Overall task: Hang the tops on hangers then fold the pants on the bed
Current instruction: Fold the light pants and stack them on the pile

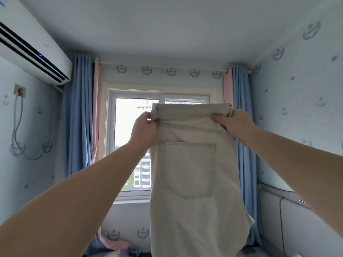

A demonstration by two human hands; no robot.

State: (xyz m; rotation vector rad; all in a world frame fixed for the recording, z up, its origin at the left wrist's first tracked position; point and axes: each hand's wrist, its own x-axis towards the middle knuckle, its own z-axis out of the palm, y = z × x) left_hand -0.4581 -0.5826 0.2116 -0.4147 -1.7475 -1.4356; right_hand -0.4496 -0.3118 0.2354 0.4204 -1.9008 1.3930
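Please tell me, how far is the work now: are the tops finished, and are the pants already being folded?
Tops: no tops or hangers show, so I cannot confirm that part. In hand: the left hand and right hand each pinch one end of the waistband of light denim pants, holding them up before the window, back pocket facing the camera. Left: the pants hang full length, so folding them on the bed is not yet done.

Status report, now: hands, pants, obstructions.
Left hand and right hand gripping waistband. Pale beige denim pants held up, hanging, unfolded. Nothing obstructing.
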